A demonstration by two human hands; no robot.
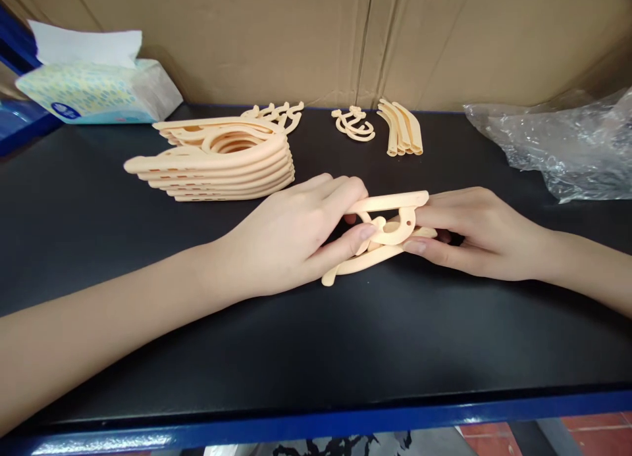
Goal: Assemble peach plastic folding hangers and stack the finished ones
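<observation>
A peach plastic folding hanger [390, 229] lies on the black tabletop [316, 337] at the centre, gripped from both sides. My left hand [296, 235] wraps its fingers over the hanger's left part, thumb pressed at the hook. My right hand [474, 235] pinches the right end between thumb and fingers. Behind and to the left sits a stack of several finished folded hangers [222, 160].
Loose hook pieces [354, 124] and curved arm pieces [401, 135] lie at the back. A tissue pack [93, 91] stands at the far left, a crumpled clear plastic bag [567, 143] at the right. Cardboard [345, 41] walls the back; a blue edge [345, 420] runs along the front.
</observation>
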